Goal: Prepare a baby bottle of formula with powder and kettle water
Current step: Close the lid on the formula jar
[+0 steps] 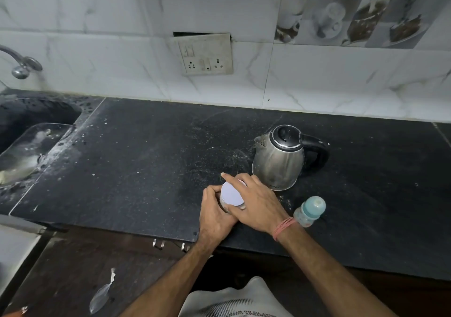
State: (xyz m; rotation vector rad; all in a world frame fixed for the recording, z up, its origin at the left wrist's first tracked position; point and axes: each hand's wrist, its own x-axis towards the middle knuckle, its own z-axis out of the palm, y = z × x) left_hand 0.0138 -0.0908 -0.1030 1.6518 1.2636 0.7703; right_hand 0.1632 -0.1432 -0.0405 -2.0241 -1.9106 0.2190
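Two bare hands are meeting over a small jar near the front edge of the black stone counter (146, 145). Starting at the far left, a chrome tap (22, 65) is hanging over a dark sink (36, 111), where a wet steel tray (26, 153) is leaning. On the white marble-look wall tiles, a grubby switch-and-socket plate (206, 55) is sitting above the counter's middle. Below it, the left hand (216, 213) is curling its fingers round the side of the clear jar (228, 205), gripping it upright on the counter. The right hand (256, 202) is grasping the jar's pale lilac lid (231, 193) from above, thumb at the near rim and forefinger stretching past the far rim; a reddish thread band (284, 227) is circling that wrist. Just behind the right hand, a stainless electric kettle (278, 160) is standing with its black handle pointing right. Farther right, close to the wrist, a capped baby bottle (308, 210) with a teal top is standing upright.
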